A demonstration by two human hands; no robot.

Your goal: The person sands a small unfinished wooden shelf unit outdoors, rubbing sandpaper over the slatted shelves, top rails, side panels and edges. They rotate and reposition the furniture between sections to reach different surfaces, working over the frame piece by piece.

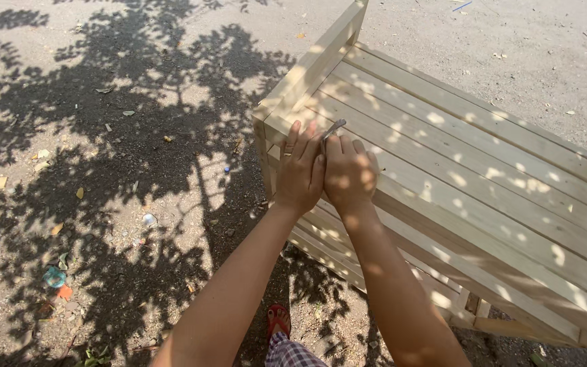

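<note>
Head view: dappled sandy ground [103, 170] is seen at left; the left hand [300, 170] is laid flat, grip open, on the slatted wooden bench [470, 170]; beside it, touching, the right hand [349, 173] is closed around a thin metal tool [334, 128].

Pale slatted wooden bench [456, 170], unfinished, resting tipped on sandy ground, slats running diagonally from upper left to lower right, dappled with leaf shadow. Small thin grey tool [334, 128], kind unclear, pressed against a slat near the left corner post, tip projecting past the fingertips of the right hand [349, 173], flanked by the left hand [300, 170].
</note>
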